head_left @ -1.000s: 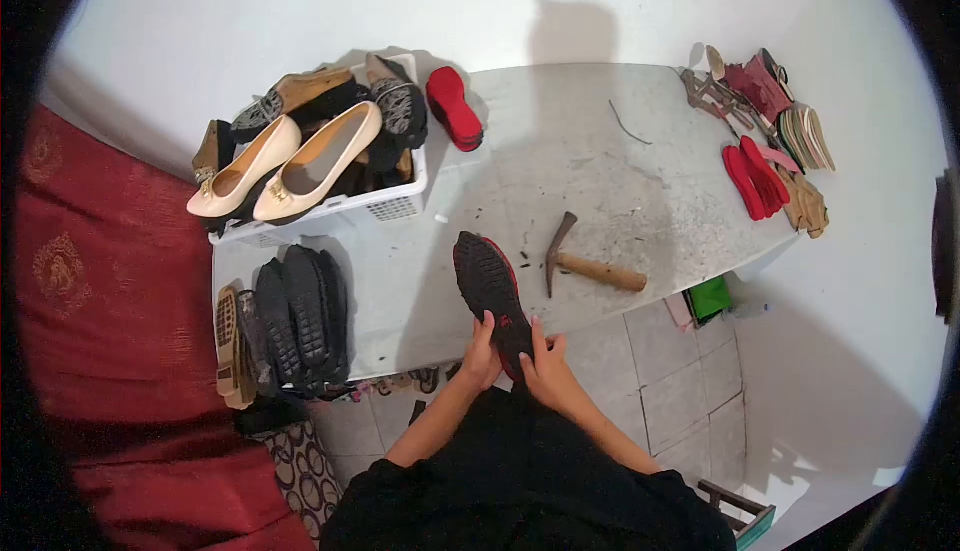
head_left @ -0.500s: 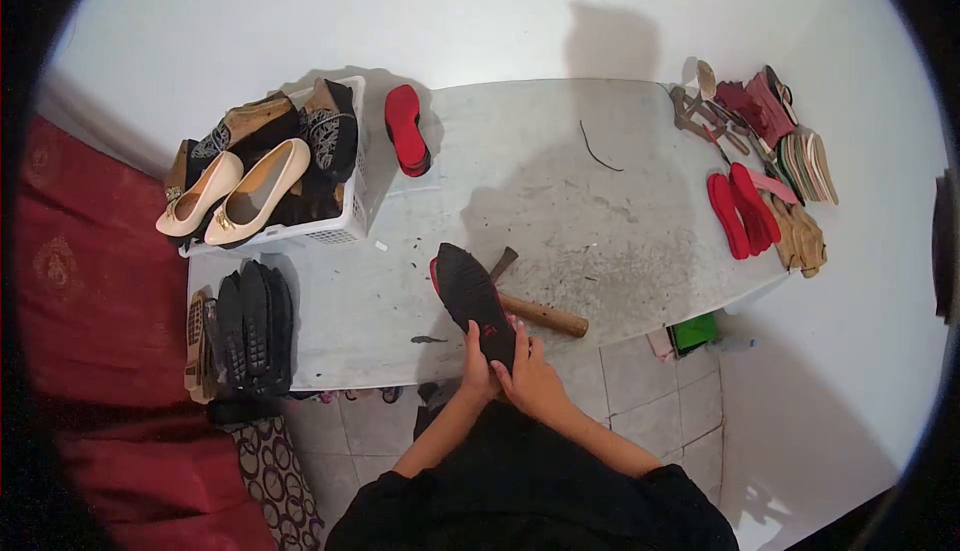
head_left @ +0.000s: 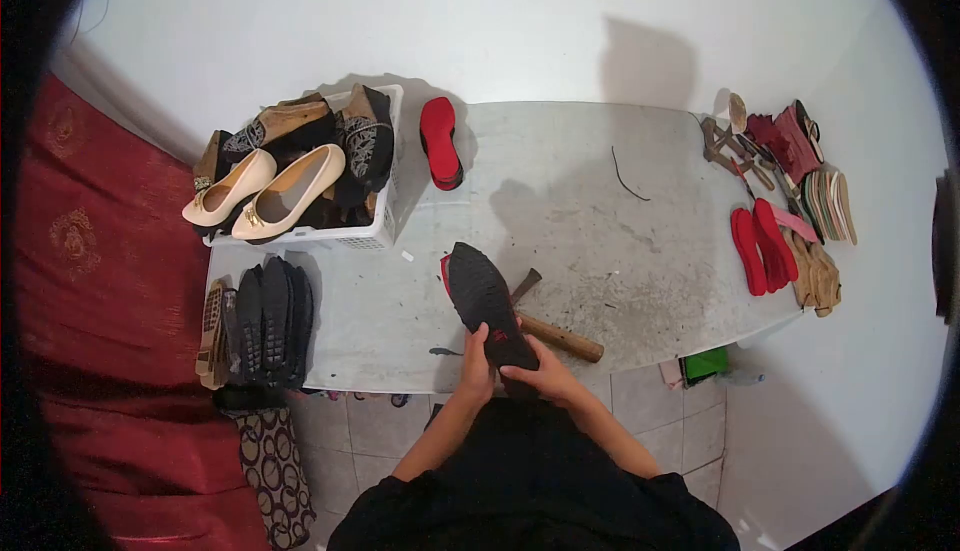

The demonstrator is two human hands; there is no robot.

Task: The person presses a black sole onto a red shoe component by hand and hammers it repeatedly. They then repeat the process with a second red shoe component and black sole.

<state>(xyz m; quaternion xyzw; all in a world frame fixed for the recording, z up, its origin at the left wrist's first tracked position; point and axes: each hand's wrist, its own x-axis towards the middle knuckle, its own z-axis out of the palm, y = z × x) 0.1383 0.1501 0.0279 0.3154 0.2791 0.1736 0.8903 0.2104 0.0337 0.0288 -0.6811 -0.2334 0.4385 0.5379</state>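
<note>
Both hands hold a black shoe sole (head_left: 482, 286) over the front edge of the table, its ridged underside facing up and a strip of red showing along its far left edge. My left hand (head_left: 477, 366) grips its left side, thumb on the black surface. My right hand (head_left: 548, 371) is closed around the near right side, with the thumb across the near end. Partly hidden behind the sole lies a hammer (head_left: 565, 337) with a wooden handle. A red-topped sole (head_left: 439, 141) rests farther back, beside the basket.
A white basket (head_left: 393, 181) piled with shoes, cream flats (head_left: 290, 191) on top, stands at the left. Black soles (head_left: 262, 321) are lined up in front of it. Red insoles (head_left: 765, 249) and tools (head_left: 728, 146) lie at the right. A thin black strip (head_left: 627, 179) curves on the table (head_left: 540, 151).
The view has shifted, so the table's things appear farther right and mostly lower. My right hand's fingers have moved around the sole's right side, with the thumb now across its near end.
</note>
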